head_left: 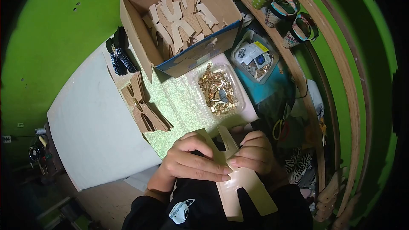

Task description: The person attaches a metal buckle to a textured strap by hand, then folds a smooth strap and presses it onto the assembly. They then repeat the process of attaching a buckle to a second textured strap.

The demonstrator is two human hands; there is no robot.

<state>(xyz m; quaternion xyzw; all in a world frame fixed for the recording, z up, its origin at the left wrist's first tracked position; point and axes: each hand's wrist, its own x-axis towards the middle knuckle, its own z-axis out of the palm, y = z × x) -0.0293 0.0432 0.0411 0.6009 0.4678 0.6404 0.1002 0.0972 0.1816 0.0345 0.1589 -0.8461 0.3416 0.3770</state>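
Note:
A glossy beige H-shaped leather-like piece (232,183) is held in front of my chest, its two lower legs spread downward. My left hand (194,157) grips its left edge, fingers laid across the middle. On the other side, my right hand (256,153) pinches the middle near the upper legs. Whether something small sits between the fingertips is hidden. Just beyond my hands stands a clear plastic tub (241,107) of gold-coloured metal ornaments (217,89). To the left, a stack of similar beige pieces (147,113) with gold ornaments lies on the glittery surface (170,102).
A cardboard box (138,38) full of beige cut pieces (179,19) stands at the back. Beside it are a tub of small packets (255,57) and black pieces (121,57). A white board (98,123) spans the left. Small patterned footwear-like items (281,10) line a wooden shelf (294,66).

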